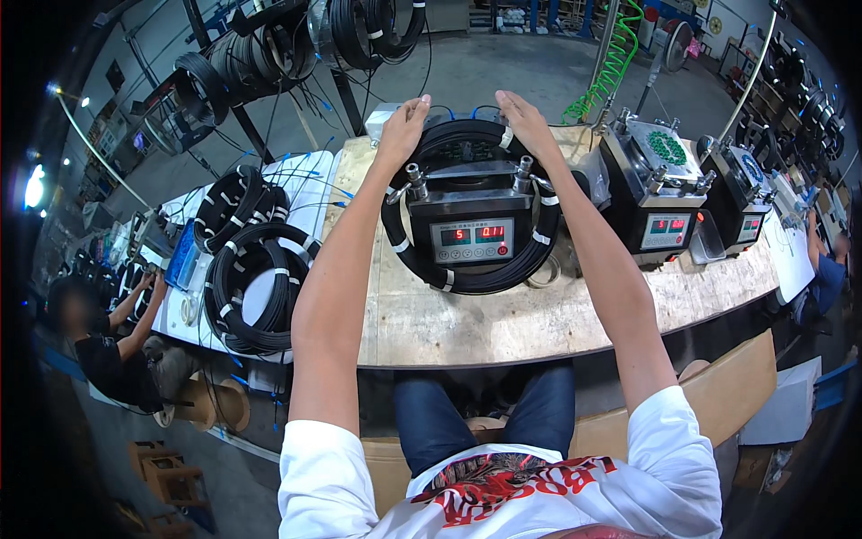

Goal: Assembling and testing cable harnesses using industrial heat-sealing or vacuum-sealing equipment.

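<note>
One pale wooden bench [449,332] up front, and on it the black cable coil [489,280], tied in white, looped around the boxy machine [467,203] with its red digits [491,234] glowing; further out, left hand [404,133] and right hand [529,126] up by the coil's far side, loosely curved, whether they grip anything I cannot tell, blue-tipped leads [485,109] between them; way back at the left, black cable spools [256,65] hang

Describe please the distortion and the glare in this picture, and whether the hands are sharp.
Head view: front edge of the pale plywood table bends, corners go black; head view: a bright white lamp glares at far left; head view: bare left hand and bare right hand look fairly sharp, without strong motion blur.
</note>
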Demonstrator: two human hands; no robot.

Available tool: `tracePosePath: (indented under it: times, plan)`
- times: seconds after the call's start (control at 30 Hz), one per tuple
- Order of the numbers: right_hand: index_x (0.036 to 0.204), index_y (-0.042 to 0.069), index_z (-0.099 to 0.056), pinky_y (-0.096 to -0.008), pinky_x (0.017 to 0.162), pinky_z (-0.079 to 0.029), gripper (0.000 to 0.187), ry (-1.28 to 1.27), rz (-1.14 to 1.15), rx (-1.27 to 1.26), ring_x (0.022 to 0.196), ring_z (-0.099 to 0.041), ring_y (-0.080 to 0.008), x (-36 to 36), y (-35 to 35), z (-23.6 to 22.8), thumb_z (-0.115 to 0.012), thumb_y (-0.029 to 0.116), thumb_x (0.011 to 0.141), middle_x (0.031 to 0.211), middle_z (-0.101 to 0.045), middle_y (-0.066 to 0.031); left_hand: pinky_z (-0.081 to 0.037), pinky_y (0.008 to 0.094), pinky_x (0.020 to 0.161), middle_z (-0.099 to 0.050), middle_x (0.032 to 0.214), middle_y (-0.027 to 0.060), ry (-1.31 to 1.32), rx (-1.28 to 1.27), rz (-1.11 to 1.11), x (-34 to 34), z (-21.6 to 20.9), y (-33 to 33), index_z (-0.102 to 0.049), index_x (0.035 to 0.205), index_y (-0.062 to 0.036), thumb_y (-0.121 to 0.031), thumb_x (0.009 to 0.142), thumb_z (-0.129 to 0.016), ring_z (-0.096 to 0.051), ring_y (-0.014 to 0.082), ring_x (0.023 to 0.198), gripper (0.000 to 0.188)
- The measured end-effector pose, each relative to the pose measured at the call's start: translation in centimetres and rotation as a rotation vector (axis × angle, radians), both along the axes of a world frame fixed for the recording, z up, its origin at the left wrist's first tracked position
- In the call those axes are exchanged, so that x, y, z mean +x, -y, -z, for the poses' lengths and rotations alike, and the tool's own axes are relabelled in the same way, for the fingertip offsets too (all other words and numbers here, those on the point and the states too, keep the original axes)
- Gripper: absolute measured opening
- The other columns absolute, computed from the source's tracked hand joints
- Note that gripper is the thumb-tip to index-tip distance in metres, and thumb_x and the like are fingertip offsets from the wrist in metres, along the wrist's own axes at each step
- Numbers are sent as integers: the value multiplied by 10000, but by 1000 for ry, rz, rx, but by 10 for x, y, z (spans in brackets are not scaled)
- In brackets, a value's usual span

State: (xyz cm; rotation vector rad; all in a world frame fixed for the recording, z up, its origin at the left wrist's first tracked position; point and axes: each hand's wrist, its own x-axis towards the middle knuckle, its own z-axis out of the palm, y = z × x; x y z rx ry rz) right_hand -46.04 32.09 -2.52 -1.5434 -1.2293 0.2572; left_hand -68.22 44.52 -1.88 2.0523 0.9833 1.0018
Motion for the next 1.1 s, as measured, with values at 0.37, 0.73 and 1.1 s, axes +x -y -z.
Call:
tracePosePath:
  times: [0.37, 0.73, 1.1]
  plan:
    - [1393, 24, -546, -354, 998, -444, 711, -13, 30, -51, 1115, -638, -278, 2, 0, 2, -472, 603, 987, 1158, -691, -181, -371, 367, 1071, -673, 1172, 179, -3, -115, 19, -2, -5, 4, -643, 1288, -42, -684, 989, -360, -575, 317, 1201, 762]
    - [1337, 36, -580, -374, 1063, -385, 728, -50, 13, -45, 1205, -562, -327, 0, -3, 3, -383, 648, 997, 1215, -644, -190, -398, 347, 1022, -682, 1101, 182, 28, 22, 4, -5, 5, -6, -627, 1289, -9, -640, 1011, -359, -606, 275, 1108, 740]
    - [1380, 45, -565, -383, 1070, -399, 718, -59, 3, -49, 1261, -562, -361, 6, 1, 2, -398, 630, 998, 1299, -632, -212, -352, 351, 1066, -657, 1139, 186, 61, -112, 39, -3, -3, 2, -628, 1295, -17, -701, 989, -329, -571, 281, 1155, 806]
